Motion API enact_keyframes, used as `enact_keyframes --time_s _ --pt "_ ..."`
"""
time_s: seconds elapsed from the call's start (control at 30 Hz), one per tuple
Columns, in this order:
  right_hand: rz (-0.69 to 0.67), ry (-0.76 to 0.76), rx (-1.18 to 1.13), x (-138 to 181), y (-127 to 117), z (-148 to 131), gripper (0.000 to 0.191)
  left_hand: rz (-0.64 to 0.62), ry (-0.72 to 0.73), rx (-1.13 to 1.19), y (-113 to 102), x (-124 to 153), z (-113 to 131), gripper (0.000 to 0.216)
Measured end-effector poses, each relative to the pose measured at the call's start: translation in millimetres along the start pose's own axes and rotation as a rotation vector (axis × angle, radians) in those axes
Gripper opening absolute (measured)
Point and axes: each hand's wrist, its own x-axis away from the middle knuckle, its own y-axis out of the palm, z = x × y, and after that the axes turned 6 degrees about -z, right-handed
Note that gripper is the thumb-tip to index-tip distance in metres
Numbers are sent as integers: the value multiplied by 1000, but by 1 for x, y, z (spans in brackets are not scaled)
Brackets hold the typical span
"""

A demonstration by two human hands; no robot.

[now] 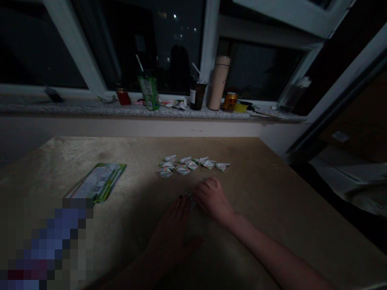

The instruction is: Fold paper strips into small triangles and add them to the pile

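Observation:
In the head view my left hand (173,229) lies flat on the table, fingers stretched forward, its fingertips at the edge of a small printed wrapper (189,195). My right hand (211,197) curls over the other side of that wrapper, fingers closed on it; most of the wrapper is hidden and dim. Beyond both hands, several small folded wrappers (183,169), white and green with pointed corners, lie in a loose cluster. Off to the left rests a stack of flat green-and-white printed packets (104,181).
The brown table (248,161) reaches to a wall below a speckled windowsill (102,108). On the sill stand a green cup (150,94) with a straw, a dark cup (197,96), a tall pink flask (218,84), an orange can (230,102) and a red jar (123,97). A blurred-out patch covers the lower left.

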Motion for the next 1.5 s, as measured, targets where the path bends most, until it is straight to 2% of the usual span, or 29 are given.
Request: enact_keyframes --time_s 0.07,0.13,0.27,0.47,0.67,1.07,1.3,1.5 --pt "26 -129 -41 11 -5 4 19 7 10 2 2 0 -1 86" --pt "5 -166 -62 20 -8 6 23 17 9 10 3 0 -1 86" --pt "-2 -112 -141 28 -4 7 25 26 -6 34 0 0 0 86" --pt "9 -42 -232 25 2 12 21 -41 -25 33 -7 -1 2 88" --pt "60 -68 -163 30 -1 12 23 -46 -24 38 -8 -2 3 86" --pt "67 -186 -183 25 12 8 26 -51 -11 53 -5 0 0 86" --pt "44 -150 -314 19 9 5 24 -71 -11 92 -10 1 -3 83" --pt "63 -116 -262 21 5 -1 25 -101 27 85 -9 3 -11 87"
